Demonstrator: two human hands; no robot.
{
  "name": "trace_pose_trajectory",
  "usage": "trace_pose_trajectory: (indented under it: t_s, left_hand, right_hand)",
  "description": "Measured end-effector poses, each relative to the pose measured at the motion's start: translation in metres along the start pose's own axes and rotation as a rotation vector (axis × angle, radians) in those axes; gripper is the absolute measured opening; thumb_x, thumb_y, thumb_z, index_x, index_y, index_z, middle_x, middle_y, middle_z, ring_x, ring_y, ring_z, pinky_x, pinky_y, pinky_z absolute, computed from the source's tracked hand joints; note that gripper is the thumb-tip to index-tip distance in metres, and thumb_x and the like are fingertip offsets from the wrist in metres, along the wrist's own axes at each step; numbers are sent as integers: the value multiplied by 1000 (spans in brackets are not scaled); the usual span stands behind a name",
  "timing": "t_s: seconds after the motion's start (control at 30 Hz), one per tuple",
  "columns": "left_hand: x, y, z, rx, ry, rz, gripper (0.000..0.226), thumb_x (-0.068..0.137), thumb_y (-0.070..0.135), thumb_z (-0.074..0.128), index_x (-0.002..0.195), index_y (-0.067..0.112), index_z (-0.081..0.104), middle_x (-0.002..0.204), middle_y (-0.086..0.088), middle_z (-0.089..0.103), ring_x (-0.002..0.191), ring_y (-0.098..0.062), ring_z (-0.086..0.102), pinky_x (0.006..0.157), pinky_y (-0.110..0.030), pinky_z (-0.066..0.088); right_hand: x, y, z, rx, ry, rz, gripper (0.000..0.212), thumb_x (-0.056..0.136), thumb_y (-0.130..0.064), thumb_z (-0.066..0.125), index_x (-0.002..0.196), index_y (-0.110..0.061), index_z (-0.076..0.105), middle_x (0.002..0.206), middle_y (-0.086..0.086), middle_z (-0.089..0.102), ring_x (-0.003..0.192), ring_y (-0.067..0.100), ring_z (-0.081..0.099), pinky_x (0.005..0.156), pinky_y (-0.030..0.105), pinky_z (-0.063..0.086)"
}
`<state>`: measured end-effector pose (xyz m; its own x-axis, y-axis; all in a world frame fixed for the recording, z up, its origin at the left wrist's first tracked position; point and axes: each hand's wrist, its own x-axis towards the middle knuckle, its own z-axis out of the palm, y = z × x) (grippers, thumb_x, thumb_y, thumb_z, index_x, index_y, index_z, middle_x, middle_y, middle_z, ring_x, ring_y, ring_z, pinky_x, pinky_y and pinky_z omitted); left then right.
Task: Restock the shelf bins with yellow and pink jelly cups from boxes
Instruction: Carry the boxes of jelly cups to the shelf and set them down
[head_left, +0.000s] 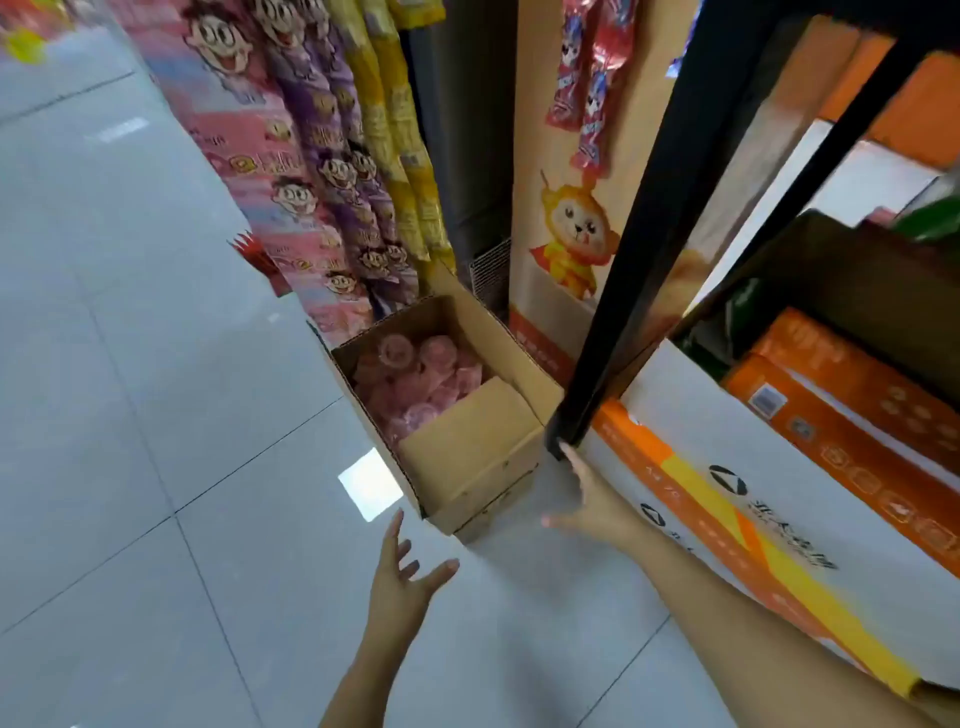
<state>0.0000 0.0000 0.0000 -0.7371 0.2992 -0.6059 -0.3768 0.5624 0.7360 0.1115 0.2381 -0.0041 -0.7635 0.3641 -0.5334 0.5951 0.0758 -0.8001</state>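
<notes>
Pink jelly cups (415, 379) blurred, flap-hidden

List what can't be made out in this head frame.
- Pink jelly cups: count unknown; an inner flap of the cardboard box covers the near half, and they are blurred.
- Shelf bins: none in view, so fill level unknown.
- Yellow cups: none visible.
- Print on the white and orange carton: too blurred to read.
- Left hand and right hand: both open and empty; the box's near side is hidden.

I note matt brown corrugated cardboard on the open box (467, 415), glossy clear plastic on the pink jelly cups (415, 374), glossy pale floor tiles (156, 364), matt black shelf post (639, 218).
</notes>
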Motion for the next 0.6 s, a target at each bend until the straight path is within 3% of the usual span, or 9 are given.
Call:
trace_pose_trajectory:
  t_s: [0.07,0.2,0.27,0.33,0.43,0.53,0.6]
  left_hand:
    - [16,-20,17,-28,-47,38,99,74,25,80,147,41,15,152,-5,29,131,-31,42,100,-41,41]
    - [69,-65,54,-90,-95,109,109,73,29,81,148,45,4,155,1,24,136,-29,36,95,-34,42]
    - [91,-78,65,-159,-92,208,109,71,25,82,147,47,7,151,7,34,134,-22,40,98,-33,42]
    - [105,-87,71,-213,-97,255,109,64,30,81,146,46,11,140,13,46,127,-15,48,99,-33,43]
    - [114,-98,72,-241,-91,291,111,60,32,80,147,44,11,132,15,52,119,-9,54,97,-31,47]
    - [116,-105,56,-220,-66,290,103,65,24,80,146,37,18,125,15,55,113,-7,57,84,-22,50]
    - [117,-110,39,-207,-32,267,91,66,19,81,139,35,29,119,19,55,108,-3,56,87,-26,49]
  right_hand:
    - [26,17,6,-90,-25,-18,108,74,-21,80,151,-16,4,149,-13,7,138,3,11,101,7,18]
    - [92,59,10,-224,-32,42,112,71,-32,82,152,-19,6,156,-1,18,144,19,21,112,26,23]
    - [114,75,14,-213,-80,44,109,71,-32,82,152,-20,9,155,-3,21,142,17,24,111,25,27]
    - [127,86,21,-133,-105,38,100,74,-21,80,150,-18,15,147,-5,32,135,14,32,102,19,32]
    - [133,92,28,-6,-98,-6,86,79,1,72,145,-17,20,117,-16,44,115,7,40,87,12,37]
    - [131,91,39,59,-101,-38,79,78,9,69,141,-19,30,113,-10,52,99,3,52,78,9,47]
    - [129,97,55,93,-152,-60,79,77,13,68,140,-22,34,116,-7,55,107,10,57,79,14,51]
